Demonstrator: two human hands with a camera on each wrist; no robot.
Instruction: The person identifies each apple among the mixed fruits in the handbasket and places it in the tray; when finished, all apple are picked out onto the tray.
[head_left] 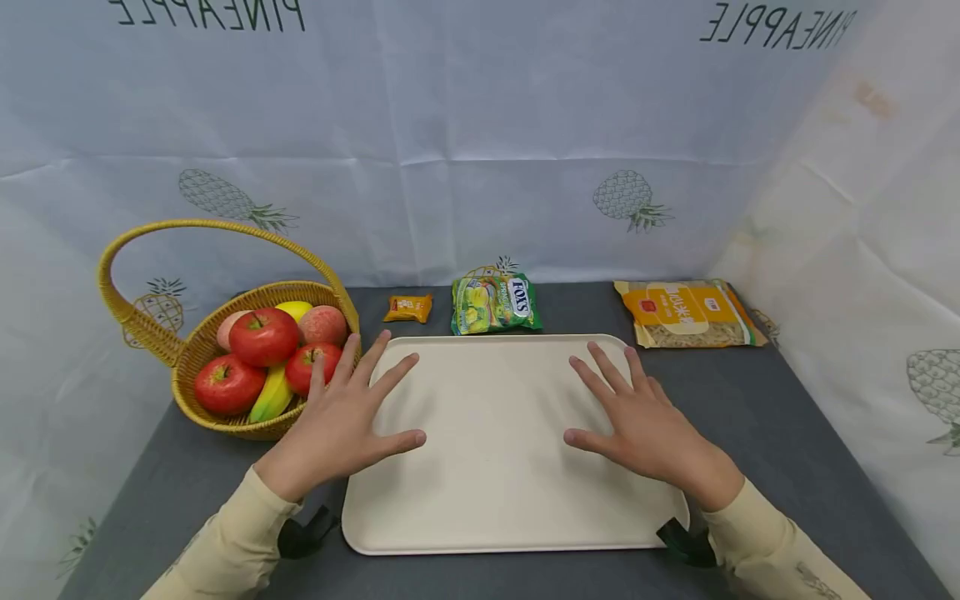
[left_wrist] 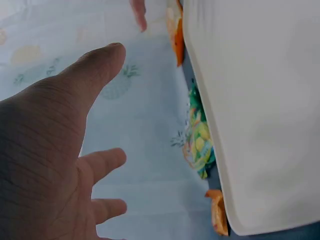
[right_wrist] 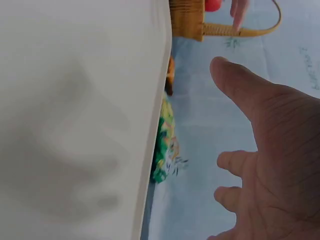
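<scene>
In the head view my left hand [head_left: 341,421] hovers with spread fingers over the left side of a cream tray [head_left: 487,450]. Its fingertips overlap the rim of a yellow wicker basket [head_left: 191,392] in this view. My right hand [head_left: 637,425], fingers also spread, is above the tray's right side and casts a shadow on it. Neither hand holds anything. Inside the basket are red apples [head_left: 264,337], peaches [head_left: 324,325] and a banana [head_left: 272,395]. Both wrist views show the palms and straight fingers beside the tray's rim.
Behind the tray lie a small orange packet [head_left: 408,308], a green FOX'S candy bag [head_left: 495,304] and, at the right, an orange-and-clear bag of grain [head_left: 690,313]. The basket's tall handle [head_left: 217,223] arches up at the left. A pineapple-print cloth [head_left: 450,125] hangs behind the dark table [head_left: 772,433].
</scene>
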